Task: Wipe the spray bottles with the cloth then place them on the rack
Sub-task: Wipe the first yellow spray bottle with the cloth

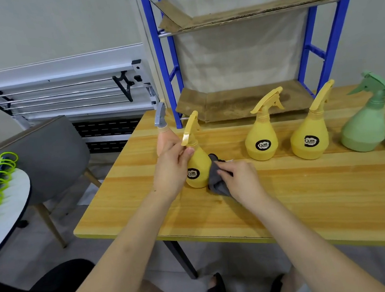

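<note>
Yellow bottle point(197, 163) stands upright on the table point(291, 194), near its left end, long axis vertical, nozzle pointing toward us and a bit left. We hold it at the neck with the left hand point(172, 165), fingers curled round just under the trigger. The right hand point(240, 178) pinches the grey cloth point(215, 179) and presses it against the bottle's lower right flank, so cloth and bottle are touching.

Key relation: the bottle sits between the two hands, left hand up at the neck, cloth low on the belly. Both forearms come in from the near edge and converge on it. Left wrist is cocked over the top; right wrist lies low, close to the table.

We judge this as mid-wipe on the first yellow bottle. The label side and the left flank likely need a pass yet, so turning the bottle by the neck looks like the natural next step.

The rack point(162, 51) stands at the far side, just behind and right of the bottle, with cardboard-lined shelves; left hand is nearer for the lift.

A pink bottle point(164, 137) stands just behind the left hand, partly hidden. Two yellow bottles point(262, 141) and green ones point(363, 128) wait to the right, well apart from the hands.
</note>
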`<state>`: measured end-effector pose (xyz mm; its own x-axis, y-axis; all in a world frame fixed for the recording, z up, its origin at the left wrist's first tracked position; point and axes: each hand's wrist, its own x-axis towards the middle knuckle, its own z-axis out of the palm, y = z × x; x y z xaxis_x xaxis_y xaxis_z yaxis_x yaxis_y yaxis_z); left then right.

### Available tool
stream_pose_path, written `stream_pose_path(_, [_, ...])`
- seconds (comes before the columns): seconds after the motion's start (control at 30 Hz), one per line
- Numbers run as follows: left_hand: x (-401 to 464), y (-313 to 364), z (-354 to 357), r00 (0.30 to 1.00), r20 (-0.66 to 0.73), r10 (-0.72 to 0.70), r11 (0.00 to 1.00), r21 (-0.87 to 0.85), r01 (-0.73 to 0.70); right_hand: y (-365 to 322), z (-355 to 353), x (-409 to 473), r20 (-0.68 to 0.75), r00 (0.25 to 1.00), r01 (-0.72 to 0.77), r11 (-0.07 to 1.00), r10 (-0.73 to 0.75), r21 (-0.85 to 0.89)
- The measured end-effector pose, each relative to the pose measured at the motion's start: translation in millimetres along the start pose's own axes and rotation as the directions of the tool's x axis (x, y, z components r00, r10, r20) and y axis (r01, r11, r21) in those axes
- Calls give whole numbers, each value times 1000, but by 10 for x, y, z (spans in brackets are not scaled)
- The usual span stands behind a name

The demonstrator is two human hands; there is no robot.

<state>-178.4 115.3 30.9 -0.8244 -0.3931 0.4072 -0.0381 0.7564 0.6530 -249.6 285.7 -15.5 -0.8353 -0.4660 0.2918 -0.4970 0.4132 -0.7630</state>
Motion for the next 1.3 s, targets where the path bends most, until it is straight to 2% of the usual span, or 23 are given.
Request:
stream_pose_path(0.1, [36, 52, -22, 1000, 20, -11, 1000, 26, 10, 9, -14, 16, 5, 1000, -28, 1000, 28, -2])
stream_pose_path(0.2, [46, 61, -53, 999, 38, -31, 999, 11, 30, -132, -63, 64, -47, 998, -41, 996, 45, 79])
stream_pose_path(0.3, [20, 75, -67, 998, 48, -37, 999, -2, 37, -374, -79, 125, -124, 992, 27, 986, -7, 167])
stream_pose_path(0.4, [-8, 128, -65, 997, 59, -51, 998, -35, 53, -492, -79, 155, -178, 982, 101, 980, -70, 172])
stream_pose_path(0.53, [-31, 116, -29, 996, 30, -84, 987, -135, 87, -262, -25, 32, -89, 996, 42, 986, -28, 162])
stream_pose_path(0.63, [-13, 88, -16, 994, 14, -111, 978, -177, 111, -58, 25, -74, -33, 999, -17, 999, 18, 36])
stream_pose_path(0.77, [-25, 68, -38, 989, 32, -147, 951, -271, 150, -53, 20, -34, -35, 998, -58, 997, 59, 42])
stream_pose_path(1.03, [-62, 116, -18, 993, 37, -113, 954, -276, 119, -424, 28, 82, -143, 990, 57, 942, -9, 332])
stream_pose_path(1.1, [-56, 115, -21, 993, 33, -111, 956, -271, 116, -354, 34, 50, -89, 996, 32, 948, -3, 317])
stream_pose_path(1.2, [-38, 103, -8, 996, 3, -93, 981, -174, 92, -216, -1, 40, 16, 1000, -28, 973, 24, 230])
stream_pose_path(1.3, [-34, 78, 11, 998, -23, -66, 993, -98, 63, -153, 8, 32, 39, 998, -59, 983, 54, 172])
